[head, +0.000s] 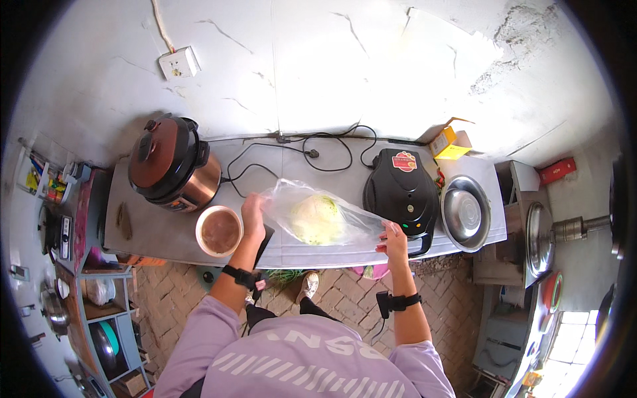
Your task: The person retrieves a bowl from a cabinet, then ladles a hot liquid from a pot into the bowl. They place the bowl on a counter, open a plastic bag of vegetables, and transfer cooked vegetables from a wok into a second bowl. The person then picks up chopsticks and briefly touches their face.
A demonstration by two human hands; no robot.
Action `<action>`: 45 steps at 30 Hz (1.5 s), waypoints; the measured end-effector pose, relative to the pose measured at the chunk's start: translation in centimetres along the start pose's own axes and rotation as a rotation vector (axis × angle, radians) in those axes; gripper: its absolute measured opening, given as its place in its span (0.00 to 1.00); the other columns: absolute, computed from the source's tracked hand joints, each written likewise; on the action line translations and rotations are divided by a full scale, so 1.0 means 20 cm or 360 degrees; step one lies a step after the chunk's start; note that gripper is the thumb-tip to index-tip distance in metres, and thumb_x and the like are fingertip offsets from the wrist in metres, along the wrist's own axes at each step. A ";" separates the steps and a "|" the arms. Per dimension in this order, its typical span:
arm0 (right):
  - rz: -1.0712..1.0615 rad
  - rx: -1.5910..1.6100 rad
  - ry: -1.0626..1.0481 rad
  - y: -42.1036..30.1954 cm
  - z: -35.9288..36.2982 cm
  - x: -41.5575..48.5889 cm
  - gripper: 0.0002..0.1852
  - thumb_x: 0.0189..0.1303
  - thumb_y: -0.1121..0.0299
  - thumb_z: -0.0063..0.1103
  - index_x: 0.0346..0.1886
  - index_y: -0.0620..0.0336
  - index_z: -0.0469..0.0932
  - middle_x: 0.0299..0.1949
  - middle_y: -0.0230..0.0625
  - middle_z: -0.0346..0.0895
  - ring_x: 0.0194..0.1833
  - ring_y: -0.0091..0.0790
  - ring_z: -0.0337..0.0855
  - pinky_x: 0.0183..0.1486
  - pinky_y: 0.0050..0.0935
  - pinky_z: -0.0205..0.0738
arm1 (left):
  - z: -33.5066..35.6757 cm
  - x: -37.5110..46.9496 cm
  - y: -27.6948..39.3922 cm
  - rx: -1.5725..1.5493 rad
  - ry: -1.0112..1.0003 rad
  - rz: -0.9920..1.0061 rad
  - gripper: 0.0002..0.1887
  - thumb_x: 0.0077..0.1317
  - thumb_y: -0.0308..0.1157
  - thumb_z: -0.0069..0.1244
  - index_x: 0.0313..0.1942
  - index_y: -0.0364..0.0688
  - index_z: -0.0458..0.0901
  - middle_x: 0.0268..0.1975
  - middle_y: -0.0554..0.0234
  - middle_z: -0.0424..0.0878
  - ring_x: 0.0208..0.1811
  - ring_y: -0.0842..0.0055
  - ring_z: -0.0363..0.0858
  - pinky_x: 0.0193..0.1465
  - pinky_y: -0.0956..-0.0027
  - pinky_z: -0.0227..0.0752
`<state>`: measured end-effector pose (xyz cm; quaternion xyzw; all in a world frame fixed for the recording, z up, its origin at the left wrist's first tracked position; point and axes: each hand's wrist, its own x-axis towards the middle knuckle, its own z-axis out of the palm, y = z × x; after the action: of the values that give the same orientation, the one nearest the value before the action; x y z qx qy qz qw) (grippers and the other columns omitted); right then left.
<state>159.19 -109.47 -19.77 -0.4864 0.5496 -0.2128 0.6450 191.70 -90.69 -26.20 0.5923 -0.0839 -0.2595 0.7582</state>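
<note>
A clear plastic bag point(359, 223) stretches between my two hands above the table. My left hand point(253, 217) grips its left end, and my right hand point(394, 242) pinches its right end. Inside the bag is a pale rounded mass with green patches point(315, 219); whether it is a cabbage head or dough I cannot tell. Just left of my left hand stands a round tub of brown contents point(220, 231). A dark flat object point(264, 245), partly hidden, lies by my left wrist. The black electric baking pan point(404, 191) stands shut beyond my right hand.
An electric pressure cooker point(171, 164) stands at the table's left, near a brown elongated item point(123, 221). Black cords point(318, 169) cross the back of the table point(164, 231). Steel bowls point(465, 213) and an open yellow box point(450, 144) are on the right. Shelves point(102, 318) flank the left.
</note>
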 end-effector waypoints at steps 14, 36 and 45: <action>-0.0446 0.0179 -0.0429 -0.36 0.20 -0.25 0.29 0.57 0.77 0.60 0.63 0.61 0.62 0.32 0.28 0.73 0.31 0.18 0.72 0.35 0.18 0.65 | 0.41 -0.23 0.43 0.1161 -0.0952 0.1079 0.05 0.57 0.27 0.60 0.31 0.37 0.81 0.36 0.63 0.74 0.37 0.74 0.75 0.38 0.73 0.69; -0.1796 -0.1099 -0.0469 -0.69 0.26 -0.39 0.09 0.56 0.81 0.54 0.40 0.60 0.71 0.34 0.37 0.78 0.38 0.44 0.76 0.40 0.36 0.72 | 0.77 -0.38 0.50 0.0813 -0.1864 0.0172 0.09 0.70 0.37 0.50 0.43 0.42 0.77 0.29 0.77 0.70 0.30 0.88 0.65 0.34 0.76 0.62; -0.1389 -0.0728 -0.0473 -0.49 0.29 -0.29 0.12 0.59 0.72 0.59 0.45 0.64 0.77 0.31 0.44 0.80 0.32 0.37 0.82 0.36 0.31 0.75 | 0.74 -0.32 0.47 0.0575 -0.1822 -0.0270 0.16 0.75 0.42 0.38 0.40 0.39 0.77 0.31 0.68 0.79 0.31 0.84 0.75 0.33 0.79 0.64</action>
<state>165.27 -106.79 -8.89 -0.8242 0.2305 -0.2650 0.4443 182.56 -98.71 -12.03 0.4825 -0.4736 -0.5781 0.4568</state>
